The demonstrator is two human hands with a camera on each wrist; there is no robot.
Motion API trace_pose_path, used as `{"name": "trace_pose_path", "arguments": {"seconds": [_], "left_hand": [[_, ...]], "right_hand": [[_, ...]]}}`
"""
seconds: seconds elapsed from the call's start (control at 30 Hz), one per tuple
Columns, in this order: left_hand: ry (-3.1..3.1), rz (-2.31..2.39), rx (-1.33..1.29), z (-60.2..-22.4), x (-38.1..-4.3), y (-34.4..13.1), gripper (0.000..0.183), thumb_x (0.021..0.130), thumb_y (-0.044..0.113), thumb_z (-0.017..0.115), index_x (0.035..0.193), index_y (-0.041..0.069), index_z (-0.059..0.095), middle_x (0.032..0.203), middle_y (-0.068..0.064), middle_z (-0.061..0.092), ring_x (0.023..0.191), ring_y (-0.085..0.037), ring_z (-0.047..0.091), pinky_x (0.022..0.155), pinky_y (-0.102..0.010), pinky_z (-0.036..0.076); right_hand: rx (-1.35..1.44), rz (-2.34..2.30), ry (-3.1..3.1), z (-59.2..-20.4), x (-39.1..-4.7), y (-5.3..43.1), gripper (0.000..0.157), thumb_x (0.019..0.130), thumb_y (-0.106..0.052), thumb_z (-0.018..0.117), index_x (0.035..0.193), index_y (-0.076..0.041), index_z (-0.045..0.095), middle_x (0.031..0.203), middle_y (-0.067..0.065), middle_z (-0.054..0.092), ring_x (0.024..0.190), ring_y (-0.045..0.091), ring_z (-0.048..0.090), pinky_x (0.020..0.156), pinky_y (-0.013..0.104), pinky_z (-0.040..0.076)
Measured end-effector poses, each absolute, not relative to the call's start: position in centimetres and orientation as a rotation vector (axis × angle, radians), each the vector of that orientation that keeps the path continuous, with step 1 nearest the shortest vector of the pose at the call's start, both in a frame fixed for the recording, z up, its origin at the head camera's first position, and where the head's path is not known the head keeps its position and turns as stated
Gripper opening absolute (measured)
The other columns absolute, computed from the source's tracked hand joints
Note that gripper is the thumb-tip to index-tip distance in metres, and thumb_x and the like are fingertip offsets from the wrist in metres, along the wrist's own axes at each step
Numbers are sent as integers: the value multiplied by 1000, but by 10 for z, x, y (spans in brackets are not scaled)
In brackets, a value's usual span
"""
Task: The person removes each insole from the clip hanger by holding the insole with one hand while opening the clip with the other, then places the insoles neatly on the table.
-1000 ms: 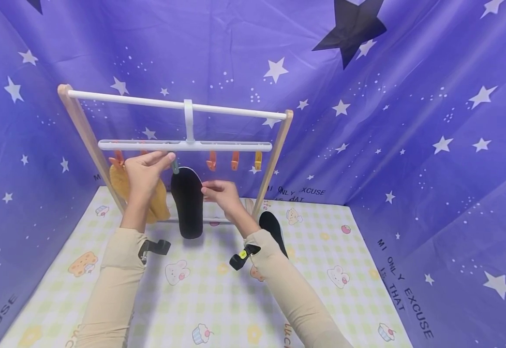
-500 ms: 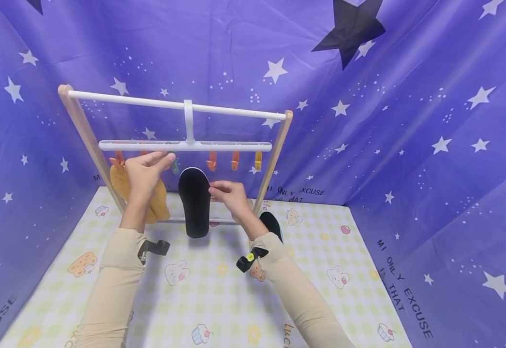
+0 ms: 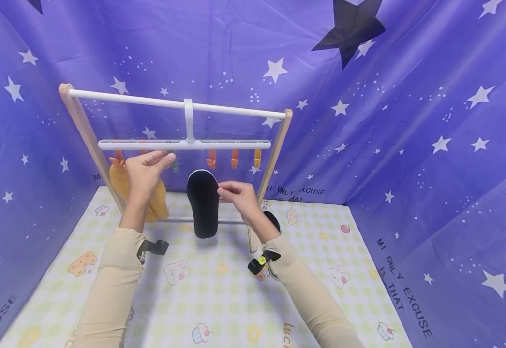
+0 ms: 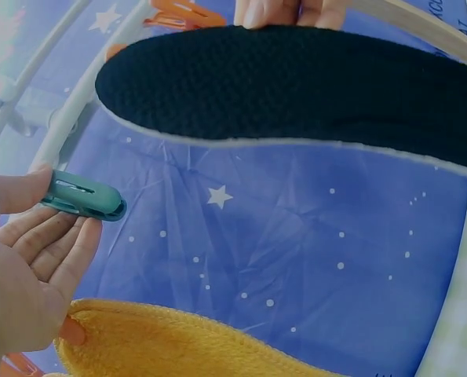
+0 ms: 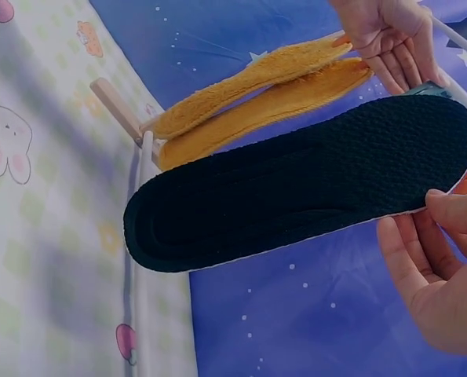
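Note:
My right hand point(image 3: 241, 197) pinches the side edge of a black insole point(image 3: 203, 205), which hangs upright below the white clip hanger point(image 3: 231, 144). My left hand point(image 3: 141, 174) pinches a green clip point(image 4: 84, 195) on the hanger between thumb and fingers. In the left wrist view, a gap separates this clip from the black insole, and the clip's tip looks closed. Two fuzzy yellow insoles point(image 5: 257, 118) hang from orange clips on the left of the hanger, partly behind my left hand.
A wooden rack with a white top rail point(image 3: 126, 99) carries the hanger. Right of centre hang two orange clips point(image 3: 234, 158) and a yellow clip point(image 3: 258, 158). Another black insole point(image 3: 272, 220) stands behind my right forearm, mostly hidden. A checked cloth point(image 3: 218, 299) covers the table.
My right hand has carried the black insole rightward, away from the green clip that it overlapped a second ago. My left hand has stayed at the clip.

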State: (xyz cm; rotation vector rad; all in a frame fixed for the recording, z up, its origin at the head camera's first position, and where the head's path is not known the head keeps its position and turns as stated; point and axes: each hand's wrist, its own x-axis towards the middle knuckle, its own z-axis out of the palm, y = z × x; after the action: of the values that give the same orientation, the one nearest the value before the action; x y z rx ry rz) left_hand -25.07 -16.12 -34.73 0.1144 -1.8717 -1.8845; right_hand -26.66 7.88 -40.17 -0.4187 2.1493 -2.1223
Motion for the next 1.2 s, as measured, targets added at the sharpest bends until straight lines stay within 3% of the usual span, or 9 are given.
{"name": "trace_pose_path", "arguments": {"seconds": [0.13, 0.37, 0.57, 0.63, 0.97, 1.2], "left_hand": [[-1856, -1896, 120, -347, -251, -160, 36, 85, 7, 82, 114, -12, 71, 87, 12, 76, 69, 9, 70, 77, -11, 58], [-1869, -1895, 149, -347, -251, -160, 37, 85, 8, 83, 116, -9, 71, 97, 2, 76, 74, 10, 70, 87, -16, 58], [-1816, -1956, 113, -348, -251, -158, 38, 84, 2, 81, 116, -14, 68, 76, 26, 72, 74, 9, 71, 82, -13, 58], [-1810, -1964, 107, -348, -251, -158, 38, 84, 0, 80, 117, -15, 67, 72, 29, 70, 75, 9, 71, 81, -12, 58], [-1804, -1980, 71, -351, -253, -156, 37, 86, -4, 76, 118, -17, 66, 73, 30, 70, 77, 10, 71, 86, -11, 56], [-1797, -1982, 78, -352, -253, -155, 37, 85, -4, 77, 118, -17, 66, 75, 30, 71, 79, 10, 71, 87, -12, 57]], "right_hand": [[-434, -2122, 2155, -400, -264, 87, 21, 94, 5, 67, 112, 17, 69, 102, 21, 76, 78, 7, 71, 81, 40, 65], [-427, -2132, 2157, -399, -260, 103, 22, 94, 5, 67, 113, 16, 68, 98, 12, 76, 80, 8, 72, 84, 43, 64], [-433, -2117, 2205, -398, -256, 114, 21, 94, 5, 67, 112, 16, 69, 97, 9, 76, 79, 7, 72, 82, 39, 65], [-444, -2110, 2227, -397, -254, 118, 21, 94, 5, 67, 112, 16, 69, 97, 10, 76, 79, 7, 72, 81, 38, 65], [-415, -2176, 2208, -390, -252, 143, 25, 94, 6, 66, 114, 22, 64, 86, -7, 72, 74, 6, 70, 75, 25, 64], [-340, -2206, 2219, -392, -253, 166, 27, 96, 4, 65, 116, 23, 62, 83, -6, 71, 71, 7, 71, 73, 24, 64]]}}
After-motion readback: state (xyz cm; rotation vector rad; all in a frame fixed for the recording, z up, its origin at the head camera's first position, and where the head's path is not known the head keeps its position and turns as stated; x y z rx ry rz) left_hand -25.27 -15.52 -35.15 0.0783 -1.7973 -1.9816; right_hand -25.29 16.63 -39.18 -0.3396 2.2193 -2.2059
